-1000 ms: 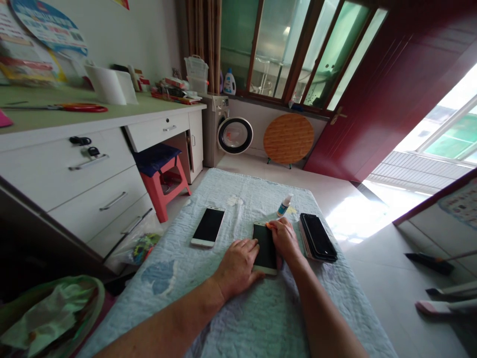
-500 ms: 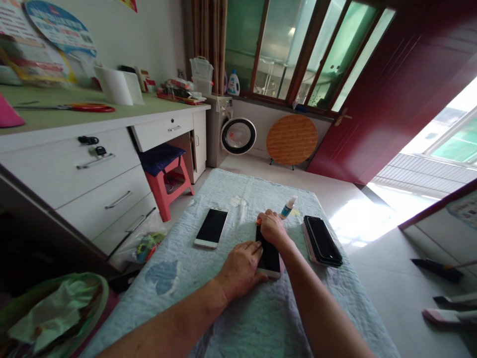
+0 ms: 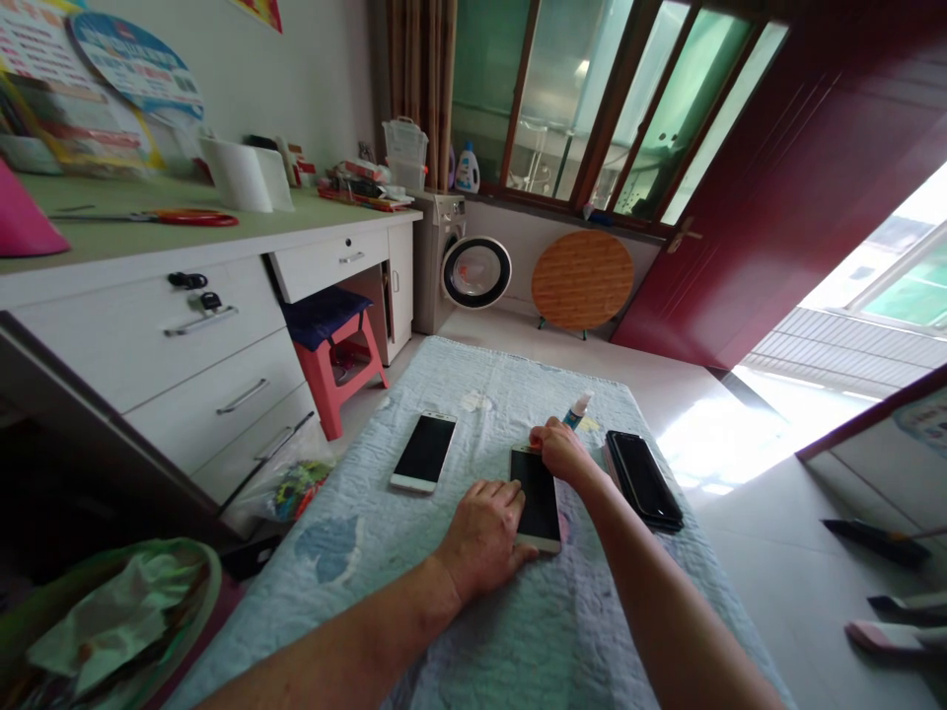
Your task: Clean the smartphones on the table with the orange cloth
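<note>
As the left hand (image 3: 484,528) stays flat on the phone (image 3: 539,501), the right hand (image 3: 558,452), seemingly curled, slid right.

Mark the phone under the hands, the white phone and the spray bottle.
phone under the hands (image 3: 539,501): head view, middle of dark screen.
white phone (image 3: 424,451): head view, screen centre.
spray bottle (image 3: 575,412): head view, body.

Hard daylight comes through the doorway (image 3: 877,296) far right of my right hand (image 3: 560,452), blown out to white, and throws a glaring patch on the floor (image 3: 710,444) just beyond it. Windows (image 3: 592,89) ahead of my grip give softer, greenish light. Left of my left hand (image 3: 484,528), under the desk (image 3: 133,247), everything sinks into shadow. Straight lines bow toward the edges; the far-left corner is smeared.
</note>
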The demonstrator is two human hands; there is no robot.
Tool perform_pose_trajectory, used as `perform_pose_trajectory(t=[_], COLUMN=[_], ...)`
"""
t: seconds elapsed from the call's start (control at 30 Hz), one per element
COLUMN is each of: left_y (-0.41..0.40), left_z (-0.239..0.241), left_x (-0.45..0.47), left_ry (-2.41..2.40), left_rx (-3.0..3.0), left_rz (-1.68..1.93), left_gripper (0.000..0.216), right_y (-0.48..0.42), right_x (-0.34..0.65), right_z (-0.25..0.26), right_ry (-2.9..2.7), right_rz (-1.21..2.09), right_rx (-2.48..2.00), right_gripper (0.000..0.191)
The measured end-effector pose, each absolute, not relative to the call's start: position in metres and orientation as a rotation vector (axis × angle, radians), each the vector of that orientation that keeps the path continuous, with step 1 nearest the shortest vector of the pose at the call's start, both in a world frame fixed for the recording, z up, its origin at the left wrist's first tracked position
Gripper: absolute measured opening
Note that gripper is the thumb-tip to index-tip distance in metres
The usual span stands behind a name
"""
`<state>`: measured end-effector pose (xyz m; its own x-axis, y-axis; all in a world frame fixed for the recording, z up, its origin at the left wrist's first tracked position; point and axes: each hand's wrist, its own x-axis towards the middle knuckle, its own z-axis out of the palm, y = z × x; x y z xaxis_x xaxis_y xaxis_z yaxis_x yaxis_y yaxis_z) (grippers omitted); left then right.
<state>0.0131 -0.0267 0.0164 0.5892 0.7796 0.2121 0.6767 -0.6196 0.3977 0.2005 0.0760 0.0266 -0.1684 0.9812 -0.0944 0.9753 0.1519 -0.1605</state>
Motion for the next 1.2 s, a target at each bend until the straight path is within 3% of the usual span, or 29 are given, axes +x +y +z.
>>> perform_pose_trajectory(t=[0.7, 1.2], left_y=[-0.025, -0.027], left_z=[0.015, 0.016], left_x=[0.014, 0.014], left_ry=[1.180, 1.182], left_rx=[2.519, 2.534], left_rz=[0.522, 0.510], left_gripper=[0.060, 0.062], right_y=[0.082, 0.064], right_x=[0.157, 0.222], right_z=[0.018, 0.013], right_ry=[-2.377, -2.185], right_rz=[0.351, 0.262], right_rx=[-1.739, -2.046], right_gripper=[0.028, 0.021])
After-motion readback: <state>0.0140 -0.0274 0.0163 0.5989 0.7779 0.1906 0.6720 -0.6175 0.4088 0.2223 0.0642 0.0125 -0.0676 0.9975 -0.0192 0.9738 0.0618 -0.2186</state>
